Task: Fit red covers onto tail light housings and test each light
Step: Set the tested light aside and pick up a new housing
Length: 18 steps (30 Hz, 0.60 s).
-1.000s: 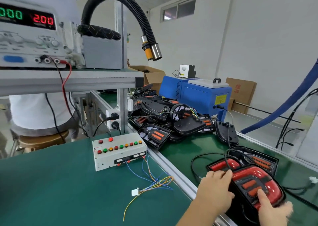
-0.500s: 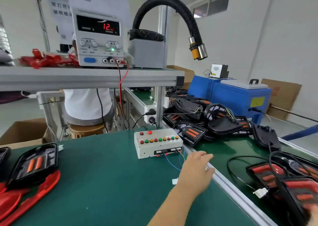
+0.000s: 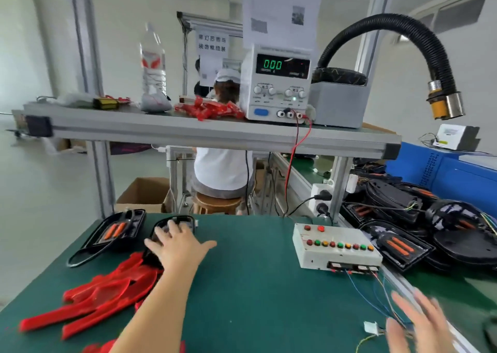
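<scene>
left hand (image 3: 179,246) with fingers spread, resting on black plastic tail light housing (image 3: 172,234) at far left of green bench mat (image 3: 255,285). pile of red translucent covers (image 3: 102,296) just beside. right hand (image 3: 419,325) blurred, fingers straight, holding nothing, near white wire connector (image 3: 371,327).

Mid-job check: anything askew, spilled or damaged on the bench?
Nothing spilled or visibly broken. The translucent red plastic covers lie in a loose overlapping heap front-left on the green mat, and the white wire connector lies unplugged beside the right hand.
</scene>
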Each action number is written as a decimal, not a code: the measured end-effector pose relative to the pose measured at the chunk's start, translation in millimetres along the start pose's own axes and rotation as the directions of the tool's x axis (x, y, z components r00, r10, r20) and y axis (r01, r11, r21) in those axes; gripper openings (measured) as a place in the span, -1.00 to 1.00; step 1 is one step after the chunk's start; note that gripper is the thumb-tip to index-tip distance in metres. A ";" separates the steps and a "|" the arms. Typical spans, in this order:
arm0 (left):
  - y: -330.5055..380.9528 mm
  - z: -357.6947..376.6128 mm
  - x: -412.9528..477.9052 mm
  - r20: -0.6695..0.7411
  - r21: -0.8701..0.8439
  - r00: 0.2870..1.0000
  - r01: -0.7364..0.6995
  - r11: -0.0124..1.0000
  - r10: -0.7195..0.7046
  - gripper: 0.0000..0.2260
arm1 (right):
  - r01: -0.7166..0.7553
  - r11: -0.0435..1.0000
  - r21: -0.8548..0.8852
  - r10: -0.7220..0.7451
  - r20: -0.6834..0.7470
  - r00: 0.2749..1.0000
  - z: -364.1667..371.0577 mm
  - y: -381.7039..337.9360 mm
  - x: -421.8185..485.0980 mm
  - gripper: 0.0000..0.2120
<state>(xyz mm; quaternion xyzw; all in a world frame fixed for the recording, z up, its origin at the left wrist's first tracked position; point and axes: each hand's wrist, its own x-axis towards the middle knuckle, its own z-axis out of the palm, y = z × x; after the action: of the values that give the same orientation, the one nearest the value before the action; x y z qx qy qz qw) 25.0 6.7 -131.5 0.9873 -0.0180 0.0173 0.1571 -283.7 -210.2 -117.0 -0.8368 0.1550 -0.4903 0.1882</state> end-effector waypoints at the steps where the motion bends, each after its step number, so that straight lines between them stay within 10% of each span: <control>1: -7.4 3.0 4.4 0.056 -0.014 0.997 0.055 0.998 -0.054 -0.07 | -0.045 0.999 -0.023 0.046 0.039 0.998 9.9 -5.4 -3.6 -0.47; 5: -13.5 18.3 5.9 0.058 0.066 0.993 0.100 0.993 -0.104 -0.16 | -0.252 0.967 0.044 0.236 0.232 0.944 53.0 -17.5 -8.6 -0.77; 9: -4.5 23.3 1.2 0.013 0.034 0.998 0.061 0.998 -0.062 -0.37 | -0.227 0.974 -0.022 0.216 0.407 0.888 72.1 -10.4 -16.7 -0.49; 18: 41.3 25.7 -45.2 -0.007 -0.172 0.958 -0.284 0.943 0.287 -0.48 | -0.643 0.760 0.096 0.419 0.684 0.597 90.1 -14.6 -13.3 -0.79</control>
<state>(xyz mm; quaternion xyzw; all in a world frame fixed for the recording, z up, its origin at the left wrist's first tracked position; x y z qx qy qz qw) -21.1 -39.2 -144.9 0.9572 -0.1637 0.0295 0.2369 -209.7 -176.8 -160.7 -0.8180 0.2440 -0.1221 0.5065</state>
